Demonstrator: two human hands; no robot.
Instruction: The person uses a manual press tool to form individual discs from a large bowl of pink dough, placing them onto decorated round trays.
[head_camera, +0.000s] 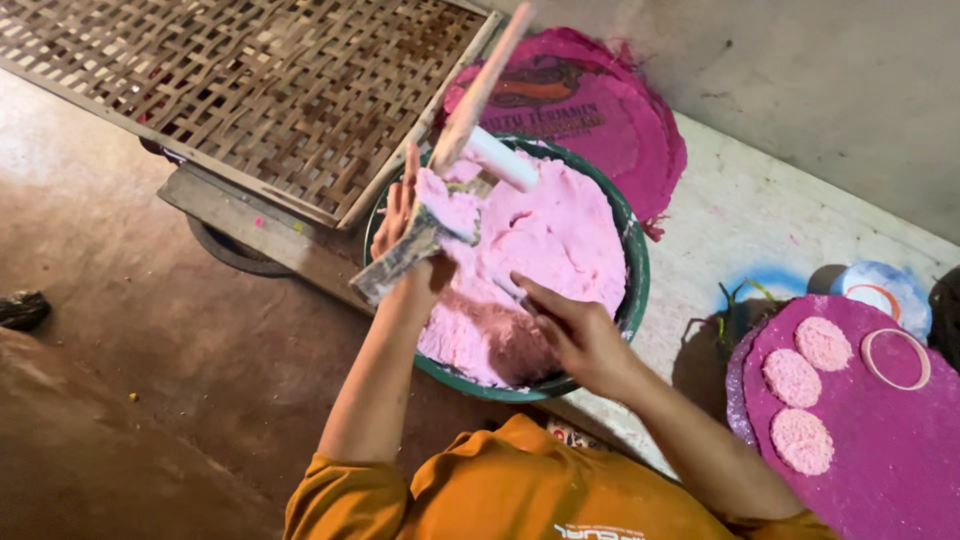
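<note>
So far three pink patties (800, 395) lie right of our basin (634, 262), still heaped with dough (545, 250); our left hand (400, 215) grips the flat wooden paddle (440, 170), our right hand (575, 335) digs in, fingers curled into dough.

The basin (633, 262) sits mid-scene on the floor (120, 300), full of dough (560, 240). Over it, the left hand (400, 225) holds a paddle (440, 190); the right hand (580, 335) rests in the dough at the near rim. A woven tray (250, 80) lies far left. Three patties (800, 400) and a ring (895, 358) lie on a board (880, 460), near right.
</note>
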